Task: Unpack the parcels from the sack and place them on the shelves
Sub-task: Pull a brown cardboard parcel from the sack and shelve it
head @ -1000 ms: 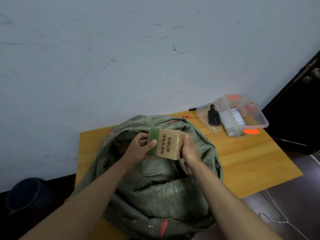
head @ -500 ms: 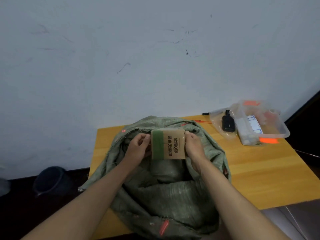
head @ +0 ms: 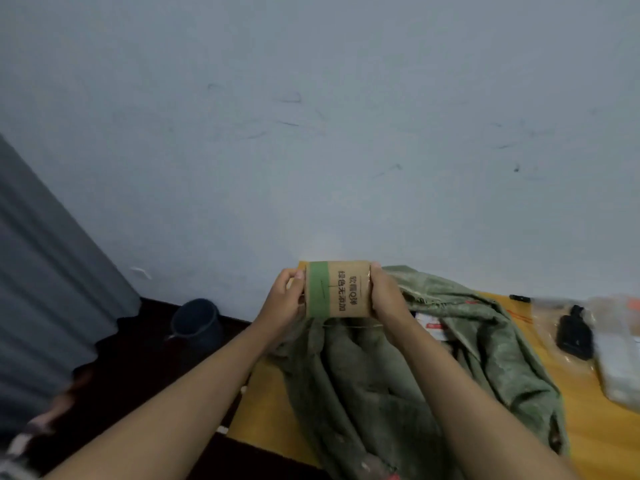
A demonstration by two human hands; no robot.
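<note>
- The parcel point(head: 337, 289), a small brown cardboard box with a green band and dark printed characters, is held up in the air above the near-left edge of the sack, in front of the pale wall.
- The left hand point(head: 284, 299) grasps the box's green-banded end, fingers curled round it; the right hand point(head: 385, 295) clasps the opposite end the same way.
- The sack point(head: 450, 358), a crumpled green woven bag, lies slumped on the wooden table point(head: 595, 427), its mouth open towards the wall.
- The step in hand looks like lifting one parcel clear of the sack; carrying it to a shelf seems to come next, which calls for turning away from the table with the grip kept firm.
- No shelves show anywhere in this view.
- Inside the sack's mouth a white label with red print point(head: 431, 325) peeks out, perhaps another parcel; the rest of the contents are hidden by folds.
- At the right edge a black device point(head: 573, 337) and clear plastic items are blurred and cut off.
</note>
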